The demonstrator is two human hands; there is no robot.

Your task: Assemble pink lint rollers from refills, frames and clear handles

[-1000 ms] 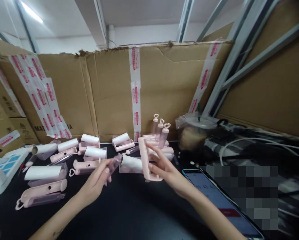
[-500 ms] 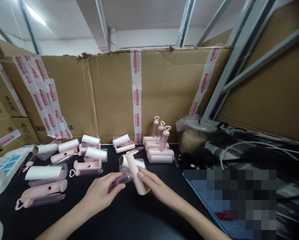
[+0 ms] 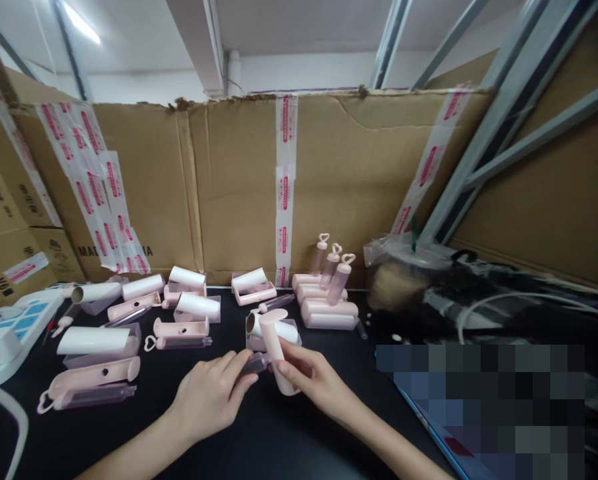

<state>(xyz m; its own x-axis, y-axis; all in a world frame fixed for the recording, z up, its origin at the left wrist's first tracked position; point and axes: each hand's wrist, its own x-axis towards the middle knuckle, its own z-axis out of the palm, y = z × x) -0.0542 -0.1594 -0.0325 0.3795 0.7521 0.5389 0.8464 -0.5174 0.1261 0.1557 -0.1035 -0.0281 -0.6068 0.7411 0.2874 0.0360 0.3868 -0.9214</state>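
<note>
**Pink case and clear handle meet at mid-table**

While the right hand [image 3: 313, 377] grips a pink case [image 3: 277, 353] upright, thumb and fingers wrapped round it, the left hand [image 3: 213, 397] pinches a clear handle [image 3: 256, 363] level, its tip touching the case's lower side, as if lining the two up. Both sit just above the black table [image 3: 259, 440]. Smooth, rounded plastic cases, white paper rolls [image 3: 93, 341] and heart-tipped handles [image 3: 333, 267] lie grouped behind, against a taped cardboard wall [image 3: 229, 187].
</note>
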